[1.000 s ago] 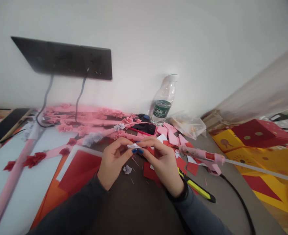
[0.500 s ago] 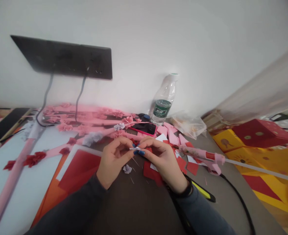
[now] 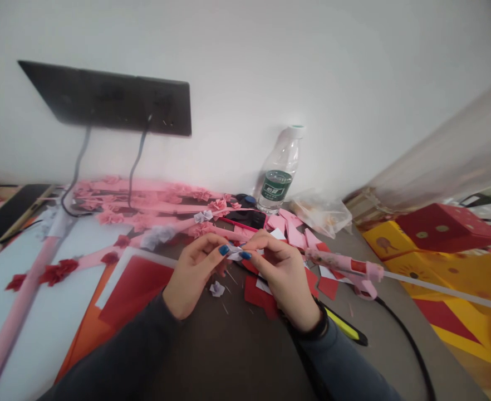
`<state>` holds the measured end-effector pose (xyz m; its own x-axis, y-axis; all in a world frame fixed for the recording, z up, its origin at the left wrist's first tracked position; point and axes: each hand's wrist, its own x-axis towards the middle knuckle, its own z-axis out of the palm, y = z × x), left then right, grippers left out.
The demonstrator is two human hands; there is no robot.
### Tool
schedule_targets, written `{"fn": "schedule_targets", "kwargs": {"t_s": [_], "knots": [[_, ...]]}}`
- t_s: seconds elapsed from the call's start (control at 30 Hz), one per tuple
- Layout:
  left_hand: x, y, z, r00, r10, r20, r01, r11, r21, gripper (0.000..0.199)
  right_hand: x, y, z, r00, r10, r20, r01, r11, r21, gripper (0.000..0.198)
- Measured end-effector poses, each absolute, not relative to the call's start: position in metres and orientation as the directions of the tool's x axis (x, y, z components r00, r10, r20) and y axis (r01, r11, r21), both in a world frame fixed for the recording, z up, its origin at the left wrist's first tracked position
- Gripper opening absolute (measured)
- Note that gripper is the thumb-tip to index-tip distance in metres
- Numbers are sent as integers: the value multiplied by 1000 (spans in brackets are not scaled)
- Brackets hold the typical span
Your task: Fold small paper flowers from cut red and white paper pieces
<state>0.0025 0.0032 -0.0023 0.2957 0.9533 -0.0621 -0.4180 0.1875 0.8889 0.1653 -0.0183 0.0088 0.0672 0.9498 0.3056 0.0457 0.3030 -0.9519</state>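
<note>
Between my two hands, over the middle of the desk, is a small folded piece of white paper [image 3: 234,254]. My left hand [image 3: 195,273] pinches its left side between thumb and fingers. The right side is pinched by my right hand [image 3: 285,278], which wears a dark band at the wrist. Just below the fingers a small white paper flower [image 3: 217,288] lies on the desk beside some thin paper slivers. Red paper squares [image 3: 260,295] lie under and beside my right hand.
A pink glue gun [image 3: 345,266] with a glue stick and a yellow utility knife [image 3: 345,327] lie right. A water bottle [image 3: 276,178] stands by the wall. Flower-covered pink paper branches [image 3: 166,192] lie behind; red paper sheets [image 3: 137,287] lie left. Yellow boxes [image 3: 429,273] stand far right.
My fingers have shifted on the white paper, and more of it shows between them. My left thumb has moved up and left along it. The things around have stayed put.
</note>
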Motion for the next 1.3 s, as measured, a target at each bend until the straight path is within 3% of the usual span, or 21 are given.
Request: {"fn": "schedule_targets", "kwargs": {"t_s": [0.1,0.3,0.43,0.77,1.07,1.3], "knots": [[3,2,0,298,950,-92,-449,224,865,24,165,-19,9,68,949,307,54,304,-951,8],[0,2,0,182,973,143,-267,-92,959,4,164,-19,10,104,940,324,60,319,-946,9],[0,-1,-6,193,956,221,-244,-172,954,11,162,-18,12,127,934,335,54,330,-942,10],[3,-3,-5,160,961,224,-224,-185,957,4,162,-20,11,90,941,325,63,320,-945,7],[-2,-1,-2,194,937,291,-56,-286,957,6,165,-16,7,42,962,271,-26,273,-962,7],[3,-5,0,219,944,248,-106,-230,967,4,165,-15,9,7,979,203,23,203,-979,16]]}}
